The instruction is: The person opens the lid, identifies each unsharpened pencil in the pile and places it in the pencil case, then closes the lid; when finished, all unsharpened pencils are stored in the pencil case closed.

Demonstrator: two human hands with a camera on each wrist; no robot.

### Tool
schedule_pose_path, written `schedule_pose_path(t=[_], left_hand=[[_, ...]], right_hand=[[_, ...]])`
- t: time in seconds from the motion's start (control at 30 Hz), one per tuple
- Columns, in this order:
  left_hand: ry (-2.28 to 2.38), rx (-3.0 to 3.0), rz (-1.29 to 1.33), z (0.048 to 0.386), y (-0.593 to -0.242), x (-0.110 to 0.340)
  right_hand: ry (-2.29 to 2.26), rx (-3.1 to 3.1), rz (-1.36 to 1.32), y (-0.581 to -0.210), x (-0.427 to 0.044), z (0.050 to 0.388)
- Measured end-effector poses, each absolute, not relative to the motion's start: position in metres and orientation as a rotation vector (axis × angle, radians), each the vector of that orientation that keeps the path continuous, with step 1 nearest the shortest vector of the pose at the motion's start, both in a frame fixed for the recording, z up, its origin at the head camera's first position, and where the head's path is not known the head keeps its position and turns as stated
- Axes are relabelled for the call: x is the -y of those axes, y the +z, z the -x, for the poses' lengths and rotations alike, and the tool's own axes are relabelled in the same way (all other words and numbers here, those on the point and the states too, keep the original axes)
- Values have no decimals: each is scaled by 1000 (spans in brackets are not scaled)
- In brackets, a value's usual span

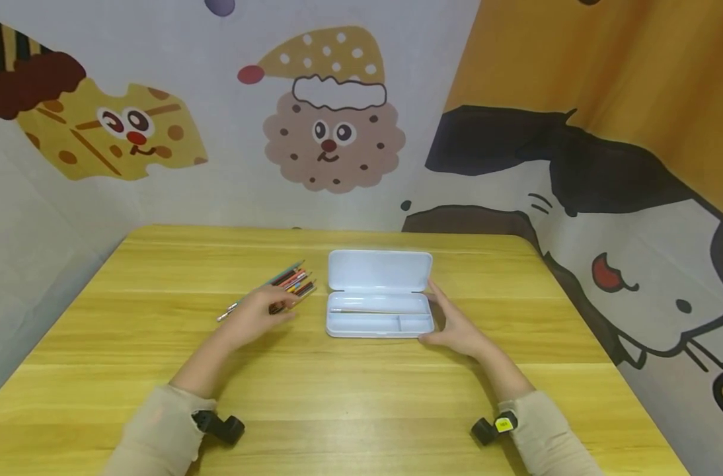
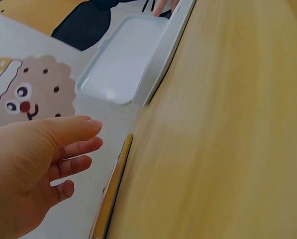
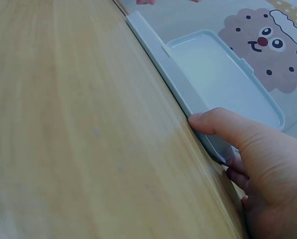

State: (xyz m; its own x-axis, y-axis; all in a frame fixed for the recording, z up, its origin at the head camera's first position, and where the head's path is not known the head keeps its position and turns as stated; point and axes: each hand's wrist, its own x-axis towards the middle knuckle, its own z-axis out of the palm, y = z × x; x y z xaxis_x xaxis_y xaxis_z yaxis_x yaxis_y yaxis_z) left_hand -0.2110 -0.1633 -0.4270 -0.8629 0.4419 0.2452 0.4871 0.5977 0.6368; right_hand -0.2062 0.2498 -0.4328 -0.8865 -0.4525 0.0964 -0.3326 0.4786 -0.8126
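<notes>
A white pencil case [image 1: 355, 325] lies on the table with its lid [image 1: 379, 270] raised at the back. One pencil [image 1: 361, 311] lies lengthwise in its rear compartment. My right hand [image 1: 458, 328] grips the right end of the case; in the right wrist view the thumb [image 3: 218, 122] presses the front side and the other fingers are round the end. To the left lies a loose bunch of pencils [image 1: 293, 277]. Over these, my left hand [image 1: 257, 316] hangs with loosely bent fingers; the left wrist view shows nothing between thumb and fingers, apart from the pencils.
The wooden table [image 1: 349, 396] reaches back to a wall hanging [image 1: 219, 205] with cartoon prints. Small dividers split the front part of the case. Black wrist cameras sit on both sleeves.
</notes>
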Motion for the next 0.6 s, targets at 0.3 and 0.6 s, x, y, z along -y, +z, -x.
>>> schedule_pose_path(t=[0.3,0.6], left_hand=[[-1180,2832,731,209,-433,185],[-1209,2875,730,210,-436,191]], right_hand=[[-1363,-2595,684,-431,-250,205],[-1365,-2590,680,-428,-248,204]])
